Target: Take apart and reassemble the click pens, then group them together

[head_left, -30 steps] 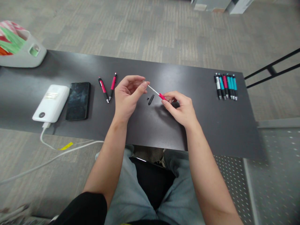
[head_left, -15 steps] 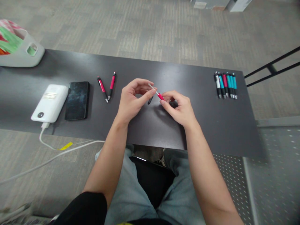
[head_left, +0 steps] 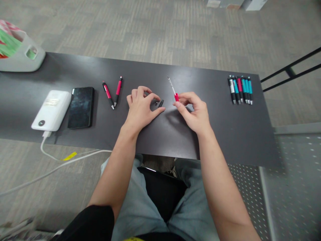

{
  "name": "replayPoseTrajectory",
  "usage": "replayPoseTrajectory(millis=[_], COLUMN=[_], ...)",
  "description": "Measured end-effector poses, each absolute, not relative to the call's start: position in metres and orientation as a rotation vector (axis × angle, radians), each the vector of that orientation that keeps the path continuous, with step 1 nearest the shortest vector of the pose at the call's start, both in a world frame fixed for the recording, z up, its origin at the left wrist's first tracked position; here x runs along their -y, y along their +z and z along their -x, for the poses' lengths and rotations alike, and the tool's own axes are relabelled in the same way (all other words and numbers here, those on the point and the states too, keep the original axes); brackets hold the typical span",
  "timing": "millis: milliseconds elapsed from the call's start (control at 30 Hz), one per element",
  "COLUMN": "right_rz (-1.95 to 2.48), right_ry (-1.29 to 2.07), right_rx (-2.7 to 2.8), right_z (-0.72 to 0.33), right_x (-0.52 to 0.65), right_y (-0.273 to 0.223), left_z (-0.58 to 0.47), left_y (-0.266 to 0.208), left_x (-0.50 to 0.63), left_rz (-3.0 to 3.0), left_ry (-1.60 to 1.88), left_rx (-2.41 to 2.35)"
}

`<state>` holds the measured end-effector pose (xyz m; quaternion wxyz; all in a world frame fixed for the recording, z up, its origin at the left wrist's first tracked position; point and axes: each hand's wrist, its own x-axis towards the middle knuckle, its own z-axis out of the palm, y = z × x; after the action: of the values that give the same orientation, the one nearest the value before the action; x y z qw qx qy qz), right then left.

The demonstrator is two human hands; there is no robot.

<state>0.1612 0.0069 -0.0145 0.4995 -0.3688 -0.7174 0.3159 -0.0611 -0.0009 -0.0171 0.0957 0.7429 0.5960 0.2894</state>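
Between the thumb and fingers of my right hand (head_left: pixel 194 108) is a red pen barrel (head_left: pixel 177 97), tilted up. A thin pale refill (head_left: pixel 171 84) sticks out of its upper end. My left hand (head_left: pixel 142 106) is low over the table, its thumb and index finger apart around a black pen grip (head_left: pixel 161 103). Beside that grip lies a tiny dark part (head_left: pixel 156 103), too small to make out well. I see no grasp on either piece. Left of this hand lie two red-and-black pens, one slanting (head_left: pixel 108 95) and one more upright (head_left: pixel 118 91).
Several pens (head_left: pixel 240 89) in white, teal and red lie in a row at the table's right. A black phone (head_left: pixel 81 107) and a white power bank (head_left: pixel 51 110) with a cable (head_left: pixel 47 150) are on the left. A white basket (head_left: pixel 37 62) stands at the far left.
My left hand has let go of the refill, moved down and opened over the black grip. The refill in the red barrel now points more upright in my right hand.
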Motion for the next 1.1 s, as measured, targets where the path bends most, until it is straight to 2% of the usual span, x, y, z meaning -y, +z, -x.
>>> replayPoseTrajectory(millis=[200,367,533,700,1100], right_rz=[0.925,1.002,1.016,0.992,1.013], right_ry=[0.782,0.756,0.688,0.634,0.617], right_rx=[1.733,1.712,1.705,1.753,1.859], right_z=[-0.162,-0.163,-0.166,-0.168,-0.168], right_x=[-0.005,-0.007,-0.011,-0.013,-0.010], right_y=[-0.011,-0.014,-0.018,-0.019,-0.013], left_z=[0.057,0.053,0.060,0.079,0.088], left_y=[-0.036,-0.022,-0.008,-0.010,-0.017], left_x=[-0.006,-0.004,-0.007,-0.014,-0.022], left_rz=[-2.172,-2.109,-1.753,-1.593,-1.556], left_ry=[1.098,1.112,1.337,1.546,1.604], left_rx=[-1.542,-1.382,-1.211,-1.258,-1.173])
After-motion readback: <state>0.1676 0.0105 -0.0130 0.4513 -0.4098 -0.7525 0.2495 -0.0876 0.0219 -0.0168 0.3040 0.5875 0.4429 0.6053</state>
